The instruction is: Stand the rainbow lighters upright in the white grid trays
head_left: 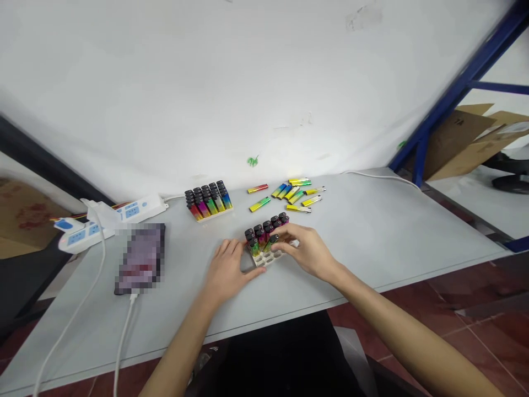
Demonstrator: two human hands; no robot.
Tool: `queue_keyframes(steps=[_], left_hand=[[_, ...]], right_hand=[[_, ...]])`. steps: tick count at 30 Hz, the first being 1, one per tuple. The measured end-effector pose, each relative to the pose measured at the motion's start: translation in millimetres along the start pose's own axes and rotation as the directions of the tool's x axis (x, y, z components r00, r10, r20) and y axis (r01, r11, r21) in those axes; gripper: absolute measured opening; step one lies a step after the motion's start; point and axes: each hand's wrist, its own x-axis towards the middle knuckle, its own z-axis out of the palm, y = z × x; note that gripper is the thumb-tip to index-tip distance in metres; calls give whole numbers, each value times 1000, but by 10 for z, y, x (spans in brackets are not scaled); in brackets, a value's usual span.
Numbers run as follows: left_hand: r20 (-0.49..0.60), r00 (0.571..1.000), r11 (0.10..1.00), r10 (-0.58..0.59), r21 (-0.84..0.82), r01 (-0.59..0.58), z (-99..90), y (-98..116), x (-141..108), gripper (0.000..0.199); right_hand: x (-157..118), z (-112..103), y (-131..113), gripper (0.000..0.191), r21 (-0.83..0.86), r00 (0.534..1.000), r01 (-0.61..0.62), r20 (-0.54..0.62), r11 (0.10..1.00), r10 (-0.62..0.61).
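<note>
A pale lighter tray (259,261) with oval slots stands in front of me, its back rows filled with upright, black-topped lighters. Around its left side lies my left hand (226,271), the thumb at the front corner and the fingers by the left edge. My right hand (309,251) pinches a green lighter (268,243) between thumb and fingers; it tilts over the front slots. Whether its lower end sits in a slot, I cannot tell. Another green lighter (254,248) stands at the tray's left front. My right fingers hide part of the tray's right side.
A second rack of lighters (215,215) stands at the back left. Several loose lighters (294,194) lie near the wall. To the left are a power strip (144,208) and a phone (140,259) on a white cable (124,331). Cardboard boxes (458,138) stand beyond the blue frame.
</note>
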Motion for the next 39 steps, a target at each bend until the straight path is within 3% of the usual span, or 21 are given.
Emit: queue_keyframes(steps=[11,19,26,28,31,34,37,39], left_hand=[[-11,1000,1000,21,2,-21,13,-4,-4,62],[-10,1000,1000,24,9,-23,8,0,-11,63],[-21,1000,1000,21,8,-21,7,4,-7,62],[-10,1000,1000,17,10,-17,6,4,-4,64],[-3,1000,1000,19,8,-19,5,2,-2,66],[-10,1000,1000,19,-1,-19,3,-2,-4,66],[-6,1000,1000,16,-12,-16,-3,-3,-5,64],[-9,1000,1000,20,-18,-20,-9,2,-3,62]], right_hand=[[18,172,47,20,-226,997,83,6,971,-83],[55,135,30,11,-120,997,26,71,992,-17],[20,148,66,8,-305,1000,25,6,952,-24],[40,90,30,18,-339,998,33,-41,940,-50],[163,-73,-24,37,-406,979,20,-177,914,-100],[419,-260,1,43,-476,954,16,-256,879,-155],[769,-376,123,38,-546,962,56,-194,836,-191],[1011,-388,245,26,-613,975,148,-42,776,-219]])
